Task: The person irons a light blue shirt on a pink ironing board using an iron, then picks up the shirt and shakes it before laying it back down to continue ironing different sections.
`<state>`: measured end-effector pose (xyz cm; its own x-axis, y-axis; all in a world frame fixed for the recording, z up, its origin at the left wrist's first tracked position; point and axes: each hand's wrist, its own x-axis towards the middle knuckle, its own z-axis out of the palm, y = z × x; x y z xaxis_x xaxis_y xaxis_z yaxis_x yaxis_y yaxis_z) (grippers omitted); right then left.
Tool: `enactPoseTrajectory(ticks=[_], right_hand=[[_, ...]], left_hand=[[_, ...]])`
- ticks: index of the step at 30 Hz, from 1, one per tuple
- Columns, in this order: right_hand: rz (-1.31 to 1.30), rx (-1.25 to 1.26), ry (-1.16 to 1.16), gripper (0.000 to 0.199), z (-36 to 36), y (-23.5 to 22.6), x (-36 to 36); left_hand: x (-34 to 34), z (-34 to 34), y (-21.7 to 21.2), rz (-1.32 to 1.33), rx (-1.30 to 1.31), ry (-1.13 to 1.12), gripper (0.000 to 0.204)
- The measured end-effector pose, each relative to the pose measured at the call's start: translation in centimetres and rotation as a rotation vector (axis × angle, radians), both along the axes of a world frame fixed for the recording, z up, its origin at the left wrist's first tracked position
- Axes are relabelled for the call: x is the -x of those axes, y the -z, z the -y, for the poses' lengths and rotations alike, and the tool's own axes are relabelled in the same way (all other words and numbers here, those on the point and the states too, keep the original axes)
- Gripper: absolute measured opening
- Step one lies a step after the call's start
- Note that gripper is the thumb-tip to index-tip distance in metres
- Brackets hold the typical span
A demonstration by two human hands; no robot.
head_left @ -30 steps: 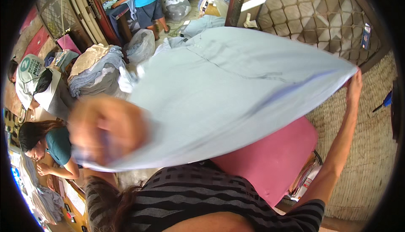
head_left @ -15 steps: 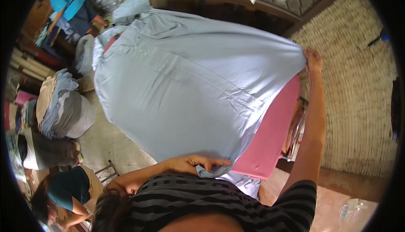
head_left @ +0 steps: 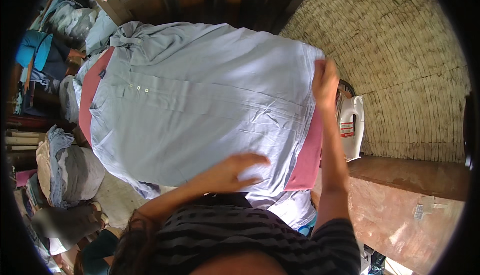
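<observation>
A pale blue buttoned shirt (head_left: 200, 110) lies spread over a padded board with a dark pink cover (head_left: 306, 167). Its collar end is at the left, its hem toward the right. My left hand (head_left: 240, 172) hovers over the near part of the shirt, thumb and fingers apart, slightly smeared by motion and holding nothing. At the hem on the far right, my right hand (head_left: 326, 82) has its fingers curled at the cloth's edge; the fingertips are partly hidden. Creases run through the shirt near the hem.
A white plastic jug (head_left: 354, 125) stands beyond my right forearm. Bundled cloth (head_left: 80, 172) is heaped at the left. A co-worker in a blue top (head_left: 37, 50) is at the far left. Behind the board is a dark wooden grille (head_left: 210, 5); a woven mat (head_left: 385, 75) lies right.
My left hand has let go of the near hem and risen over the shirt. The right hand has come inward and lower, and the stretched cloth now lies flatter on the board.
</observation>
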<state>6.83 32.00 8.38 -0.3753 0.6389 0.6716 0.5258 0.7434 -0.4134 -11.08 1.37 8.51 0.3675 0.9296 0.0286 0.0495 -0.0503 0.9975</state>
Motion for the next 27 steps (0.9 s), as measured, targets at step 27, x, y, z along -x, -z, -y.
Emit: enactPoseTrajectory(ticks=[27], right_hand=[[0.733,0.183,0.279,0.057,11.6,5.0,-3.4]], left_hand=[[36.8,12.9,5.0,-1.391,-0.084,-0.929,0.053]])
